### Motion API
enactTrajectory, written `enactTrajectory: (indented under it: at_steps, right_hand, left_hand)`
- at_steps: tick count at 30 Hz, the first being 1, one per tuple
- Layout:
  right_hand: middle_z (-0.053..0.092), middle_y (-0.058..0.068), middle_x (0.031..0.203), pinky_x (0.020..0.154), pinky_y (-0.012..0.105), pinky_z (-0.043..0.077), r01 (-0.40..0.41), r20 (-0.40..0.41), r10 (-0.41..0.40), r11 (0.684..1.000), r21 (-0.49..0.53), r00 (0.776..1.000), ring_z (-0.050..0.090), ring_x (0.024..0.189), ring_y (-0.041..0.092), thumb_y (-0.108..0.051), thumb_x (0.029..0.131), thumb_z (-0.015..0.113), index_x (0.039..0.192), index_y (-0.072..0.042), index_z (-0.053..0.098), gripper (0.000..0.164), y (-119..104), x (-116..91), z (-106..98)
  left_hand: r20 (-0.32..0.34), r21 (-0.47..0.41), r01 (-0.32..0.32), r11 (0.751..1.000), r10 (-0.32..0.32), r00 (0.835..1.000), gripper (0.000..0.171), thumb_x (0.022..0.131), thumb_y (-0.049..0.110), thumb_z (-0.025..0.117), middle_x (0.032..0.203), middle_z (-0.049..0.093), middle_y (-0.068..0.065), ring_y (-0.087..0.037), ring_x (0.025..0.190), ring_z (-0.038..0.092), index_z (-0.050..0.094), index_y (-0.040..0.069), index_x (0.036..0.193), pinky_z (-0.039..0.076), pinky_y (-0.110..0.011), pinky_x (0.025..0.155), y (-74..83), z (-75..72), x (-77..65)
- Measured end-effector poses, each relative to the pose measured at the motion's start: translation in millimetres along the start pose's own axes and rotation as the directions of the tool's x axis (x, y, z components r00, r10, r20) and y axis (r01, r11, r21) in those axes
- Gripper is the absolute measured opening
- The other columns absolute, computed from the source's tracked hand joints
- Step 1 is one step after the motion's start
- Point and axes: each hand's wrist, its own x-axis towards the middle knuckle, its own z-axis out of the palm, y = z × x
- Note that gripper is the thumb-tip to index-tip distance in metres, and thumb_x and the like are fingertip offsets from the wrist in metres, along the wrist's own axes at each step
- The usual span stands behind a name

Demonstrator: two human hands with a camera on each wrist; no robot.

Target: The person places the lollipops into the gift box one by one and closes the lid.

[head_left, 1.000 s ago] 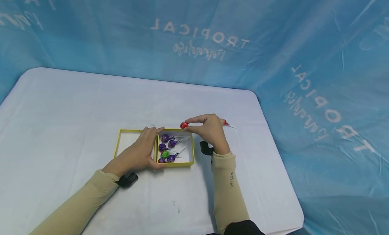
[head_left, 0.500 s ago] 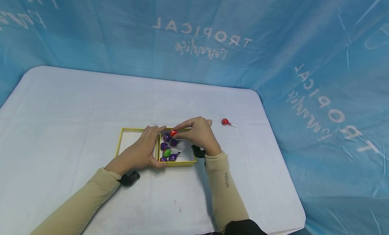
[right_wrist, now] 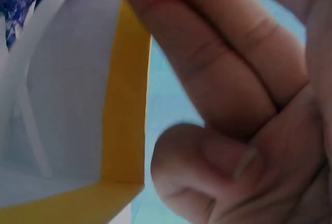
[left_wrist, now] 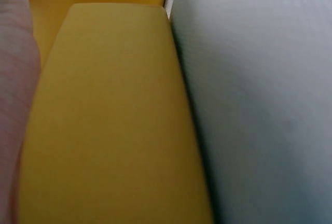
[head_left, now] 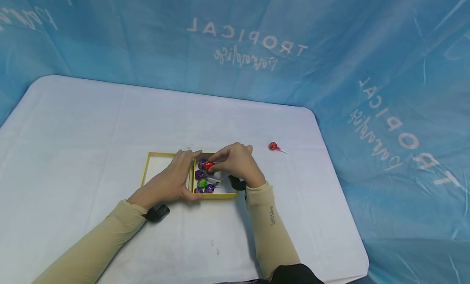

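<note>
My right hand (head_left: 238, 161) pinches a red-wrapped lollipop (head_left: 208, 165) between thumb and fingertips, down inside the yellow-rimmed box (head_left: 220, 196). Several purple lollipops (head_left: 209, 188) and a green one (head_left: 202, 183) lie in that box, heads toward its left wall. Spanning the box's left end, my left hand (head_left: 165, 184) holds it, fingers at the far rim and thumb at the near wall. In the right wrist view the box wall (right_wrist: 124, 105) and white sticks show beside the curled fingers; the held head is out of sight there. Yellow walls (left_wrist: 114, 120) fill the left wrist view.
A second yellow-rimmed white tray or lid (head_left: 145, 169) sits against the box's left side, partly under my left hand. Another red lollipop (head_left: 273, 146) lies on the white tablecloth (head_left: 110, 125) to the right. Blue printed sheeting (head_left: 165, 51) hangs behind the table.
My right hand has moved left and down, carrying the red lollipop from above the box's right rim into the box, beside the upper purple ones. My left hand has stayed at the box.
</note>
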Motion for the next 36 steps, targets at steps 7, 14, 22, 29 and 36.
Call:
enactTrajectory:
  at_steps: [7,14,22,29,36]
  right_hand:
    - [0.077,-0.014,0.086,0.094,0.047,0.03,-0.007,0.023,0.008,1.0,-0.025,1.0,0.065,0.091,0.008,-0.031,0.075,0.09,0.085,-0.027,0.083,0.013,4,4,2]
    - [0.077,-0.01,0.092,0.095,0.038,0.053,-0.027,0.05,0.031,0.998,-0.063,0.998,0.066,0.095,0.011,-0.028,0.077,0.089,0.086,-0.025,0.084,0.011,-2,5,7]
    - [0.076,-0.014,0.089,0.081,0.03,0.056,-0.024,0.096,0.029,0.998,-0.054,0.995,0.065,0.092,0.009,-0.026,0.076,0.089,0.084,-0.028,0.083,0.011,-4,1,8]
    - [0.072,-0.019,0.075,0.07,0.026,0.052,0.03,0.102,-0.015,0.988,-0.149,0.995,0.062,0.078,0.005,-0.03,0.07,0.093,0.079,-0.027,0.081,0.015,-8,-2,9]
    - [0.068,-0.016,0.067,0.063,0.024,0.051,0.03,0.081,-0.014,0.98,-0.196,0.997,0.06,0.067,0.004,-0.026,0.066,0.095,0.076,-0.022,0.078,0.02,-11,-4,12]
  left_hand:
    - [0.014,-0.01,0.022,1.0,-0.021,1.0,0.126,0.064,0.059,0.086,0.142,0.036,-0.02,-0.037,0.14,0.032,0.02,0.003,0.156,0.011,-0.055,0.128,-1.1,-0.4,0.5]
    - [0.024,-0.028,0.041,0.999,-0.04,0.999,0.127,0.064,0.057,0.087,0.146,0.033,-0.021,-0.037,0.142,0.029,0.019,0.004,0.156,0.008,-0.053,0.128,0.5,-2.1,-0.4]
    - [0.027,-0.029,0.048,0.998,-0.048,0.998,0.126,0.064,0.057,0.087,0.148,0.032,-0.022,-0.039,0.145,0.026,0.019,0.004,0.156,0.009,-0.053,0.128,0.1,-0.1,-0.8]
    - [0.021,-0.025,0.03,0.999,-0.029,0.999,0.126,0.065,0.057,0.087,0.149,0.03,-0.023,-0.04,0.145,0.025,0.018,0.005,0.156,0.01,-0.054,0.128,0.3,0.5,-0.3]
    - [0.02,-0.023,0.022,0.999,-0.022,1.0,0.125,0.065,0.056,0.087,0.148,0.032,-0.022,-0.04,0.144,0.026,0.019,0.004,0.156,0.01,-0.054,0.128,-0.1,1.0,0.5]
